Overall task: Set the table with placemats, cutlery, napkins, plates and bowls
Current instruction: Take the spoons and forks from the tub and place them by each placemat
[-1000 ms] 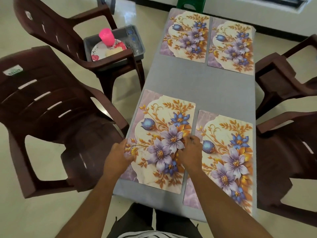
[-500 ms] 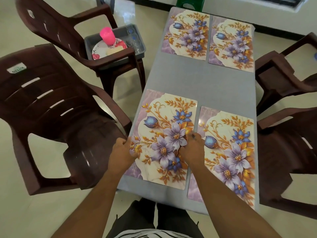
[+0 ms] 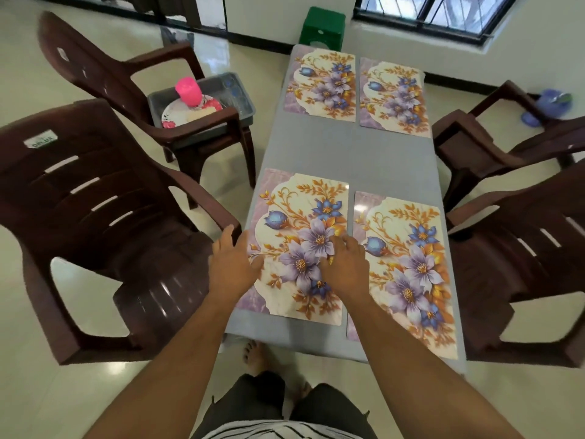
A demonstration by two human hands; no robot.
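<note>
Under both hands: a floral placemat (image 3: 300, 245), cream and lilac with purple and blue blooms and orange leaves, lying flat on the near-left part of the counter (image 3: 348, 153). Just right of the right hand, a second placemat (image 3: 408, 267) of the same print, edge close beside the first. Well beyond the hands, at the far end, two more matching placemats (image 3: 321, 83) (image 3: 394, 98) laid side by side.

Grey counter, long and narrow, on a glossy pale tiled floor. Dark brown plastic chairs on either side: one (image 3: 95, 223) just left of the left hand, another (image 3: 525, 264) right of the right hand. Further ahead on the left, a chair seat bearing a grey tub (image 3: 243, 99) with a flowered plate (image 3: 177, 115) and a pink cup (image 3: 189, 91). Past the far end, a green stool (image 3: 323, 26) below a barred window.

Left hand (image 3: 232, 264) palm down, fingers spread and relaxed, over the mat's left edge, gripping nothing. Right hand (image 3: 345, 264) palm down on the mat's right part, fingers loosely bent with tips on the print, gripping nothing. Both forearms stretched forward, roughly parallel.
</note>
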